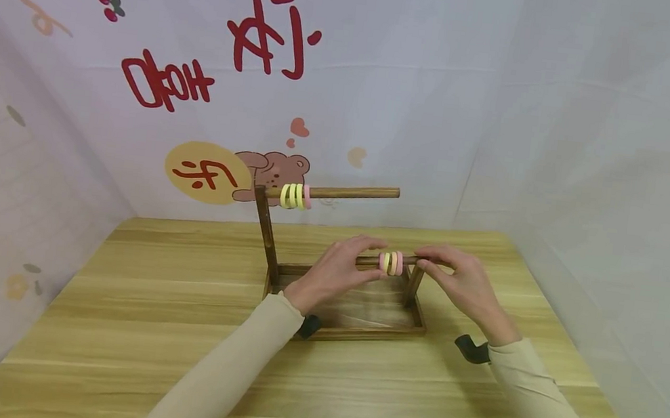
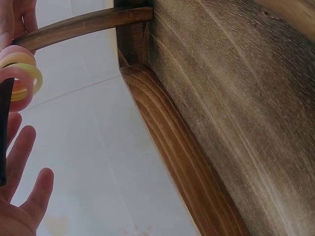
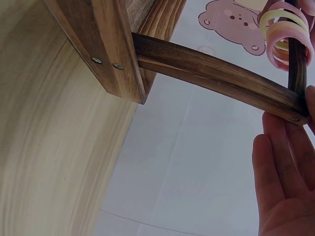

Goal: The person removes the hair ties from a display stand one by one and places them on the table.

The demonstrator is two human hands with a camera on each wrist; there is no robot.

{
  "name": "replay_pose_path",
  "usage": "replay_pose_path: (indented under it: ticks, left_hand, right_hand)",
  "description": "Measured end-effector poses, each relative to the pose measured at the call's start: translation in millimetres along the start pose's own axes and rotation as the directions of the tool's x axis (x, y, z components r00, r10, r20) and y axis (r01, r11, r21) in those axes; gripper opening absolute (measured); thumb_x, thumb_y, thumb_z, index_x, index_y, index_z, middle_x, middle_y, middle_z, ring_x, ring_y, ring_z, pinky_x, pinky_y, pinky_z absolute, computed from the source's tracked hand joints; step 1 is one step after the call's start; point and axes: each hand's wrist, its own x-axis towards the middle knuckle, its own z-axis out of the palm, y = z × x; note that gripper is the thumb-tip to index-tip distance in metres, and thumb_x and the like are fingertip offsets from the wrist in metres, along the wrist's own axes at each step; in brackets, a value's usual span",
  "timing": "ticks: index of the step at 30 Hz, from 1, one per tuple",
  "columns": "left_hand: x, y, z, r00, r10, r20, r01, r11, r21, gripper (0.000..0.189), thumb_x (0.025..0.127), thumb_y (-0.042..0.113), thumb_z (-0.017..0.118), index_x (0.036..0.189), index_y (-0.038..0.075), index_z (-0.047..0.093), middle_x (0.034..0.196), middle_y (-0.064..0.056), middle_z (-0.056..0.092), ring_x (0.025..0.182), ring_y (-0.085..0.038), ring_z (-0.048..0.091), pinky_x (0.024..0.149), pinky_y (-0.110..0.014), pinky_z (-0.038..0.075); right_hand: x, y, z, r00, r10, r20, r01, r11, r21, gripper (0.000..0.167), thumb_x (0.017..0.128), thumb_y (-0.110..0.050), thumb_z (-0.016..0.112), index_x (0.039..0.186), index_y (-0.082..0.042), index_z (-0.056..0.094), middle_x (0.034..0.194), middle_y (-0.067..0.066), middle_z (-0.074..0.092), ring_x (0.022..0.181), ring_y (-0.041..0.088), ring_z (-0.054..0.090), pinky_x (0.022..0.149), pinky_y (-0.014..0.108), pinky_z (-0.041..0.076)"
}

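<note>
Hair ties are already threaded on the wooden stand's lower bar, others on its upper bar; none is seen loose. That lower corner is pinched by the right hand; the bar is loosely framed by the left hand's parted fingers. Release seemingly remains.

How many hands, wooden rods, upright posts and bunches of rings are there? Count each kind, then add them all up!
Hands: 2 (left hand, right hand)
Wooden rods: 2 (upper rod, lower rod)
Upright posts: 2 (tall post, short post)
Bunches of rings: 2 (upper bunch, lower bunch)
Total: 8
</note>
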Motion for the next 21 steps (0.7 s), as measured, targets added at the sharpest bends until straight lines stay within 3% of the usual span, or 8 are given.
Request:
replay_pose_path:
  ticks: [10, 21]
  left_hand:
    - [2.3, -3.5, 3.5, 1.0, 0.013, -0.012, -0.013, 1.0, -0.006, 0.045, 0.09, 0.023, 0.084, 0.131, 0.011, 0.07, 0.132, -0.004, 0.07, 0.127, -0.021, 0.062, 0.109, -0.036, 0.048]
    - [0.3, -3.8, 3.3, 0.999, 0.036, -0.032, -0.036, 0.999, -0.006, 0.042, 0.09, 0.02, 0.083, 0.129, 0.01, 0.071, 0.131, -0.005, 0.07, 0.125, -0.021, 0.064, 0.108, -0.035, 0.049]
  right_hand:
    - [-0.1, 0.2, -0.1, 1.0, 0.018, 0.002, -0.018, 1.0, 0.001, 0.021, 0.094, -0.005, 0.076, 0.114, -0.004, 0.077, 0.11, 0.006, 0.077, 0.102, 0.028, 0.073, 0.086, 0.05, 0.06]
    - [-0.2, 0.8, 0.2, 0.999, 0.038, 0.0, -0.038, 0.999, 0.005, 0.02, 0.094, -0.005, 0.076, 0.114, -0.005, 0.078, 0.109, 0.005, 0.077, 0.103, 0.026, 0.073, 0.086, 0.049, 0.06]
